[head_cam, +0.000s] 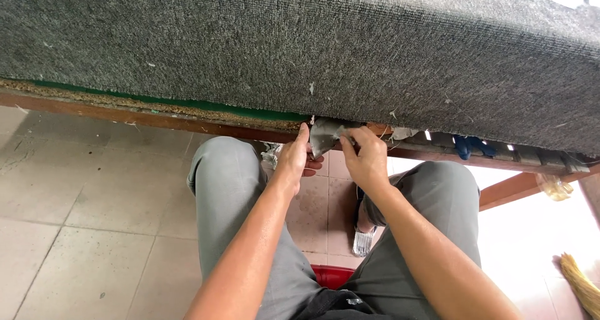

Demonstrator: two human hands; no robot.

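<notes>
Hanging just under the carpeted table's (pixel 350 51) front edge, a grey fabric scrap (pixel 325 136) was pinched between both hands: the left hand (pixel 295 159) closed on its left side, the right hand (pixel 364 157) on its right, the scrap's upper end hidden beneath the grey carpet.

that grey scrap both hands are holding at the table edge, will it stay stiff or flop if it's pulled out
Probably floppy: the grey scrap already creases and folds between the left hand and the right hand, like thin cloth. It looks light, since fingertips alone hold it. It may snag rather than slide, as its top seems tucked under the carpeted table edge.
</notes>
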